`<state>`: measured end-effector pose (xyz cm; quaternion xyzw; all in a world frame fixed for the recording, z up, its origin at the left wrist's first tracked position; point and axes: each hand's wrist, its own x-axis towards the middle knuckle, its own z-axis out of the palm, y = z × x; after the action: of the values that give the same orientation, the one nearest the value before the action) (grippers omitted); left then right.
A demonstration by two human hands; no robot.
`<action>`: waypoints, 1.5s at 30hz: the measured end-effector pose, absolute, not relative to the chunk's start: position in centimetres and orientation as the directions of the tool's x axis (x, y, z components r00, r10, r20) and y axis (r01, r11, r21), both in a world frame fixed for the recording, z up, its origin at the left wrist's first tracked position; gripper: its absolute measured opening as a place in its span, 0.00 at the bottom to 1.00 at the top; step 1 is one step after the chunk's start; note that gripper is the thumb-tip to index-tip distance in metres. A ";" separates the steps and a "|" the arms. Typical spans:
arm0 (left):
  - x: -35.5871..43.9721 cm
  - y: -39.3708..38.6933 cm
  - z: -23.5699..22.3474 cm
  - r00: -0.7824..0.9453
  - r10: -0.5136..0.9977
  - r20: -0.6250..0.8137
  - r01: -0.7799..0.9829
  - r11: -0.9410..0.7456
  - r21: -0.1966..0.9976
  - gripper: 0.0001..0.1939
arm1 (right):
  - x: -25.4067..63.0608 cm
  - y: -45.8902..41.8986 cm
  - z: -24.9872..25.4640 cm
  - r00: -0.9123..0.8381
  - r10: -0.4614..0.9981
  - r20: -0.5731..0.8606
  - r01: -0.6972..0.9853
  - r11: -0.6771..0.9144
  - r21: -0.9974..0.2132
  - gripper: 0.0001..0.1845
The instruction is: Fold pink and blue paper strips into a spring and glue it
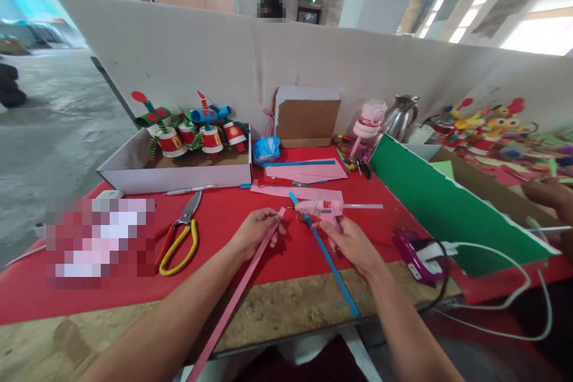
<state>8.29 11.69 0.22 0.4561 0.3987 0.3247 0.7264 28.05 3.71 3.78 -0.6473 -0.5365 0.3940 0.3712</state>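
Note:
Between the fingers of my left hand is the upper end of a long pink paper strip, which hangs down past the table's front edge. My right hand grips a pink glue gun by its handle. The gun's nozzle points left, close to the strip's top end; I cannot tell whether they touch. A clear glue stick sticks out of the gun's back. Beneath the gun a blue paper strip lies slantwise, reaching over the table's front edge.
Yellow-and-red-handled scissors lie at left. Behind them a white box holds several paper-cup figures. Pink paper sheets and a red-handled cutter lie beyond my hands. At right are a purple power strip, a green-sided box and another person's hand.

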 end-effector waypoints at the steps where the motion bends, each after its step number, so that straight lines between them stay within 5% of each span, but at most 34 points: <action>1: 8.3 11.7 0.2 0.471 0.833 -0.291 -0.102 0.379 0.920 0.09 | 28.0 3.7 3.8 0.113 0.988 -0.109 0.417 -0.146 -0.897 0.28; 24: 8.2 11.8 0.1 0.475 0.827 -0.302 -0.073 0.379 0.923 0.10 | 27.6 4.1 3.9 0.101 0.995 -0.004 0.513 -0.055 -0.856 0.19; 45: 8.1 11.9 0.0 0.475 0.824 -0.308 -0.068 0.384 0.921 0.08 | 27.2 4.2 4.5 0.005 1.000 0.020 0.551 0.014 -0.835 0.23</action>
<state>8.11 11.87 0.02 0.4618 0.4094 0.3082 0.7240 27.20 4.17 4.47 -0.6208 -0.6243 0.3281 0.3424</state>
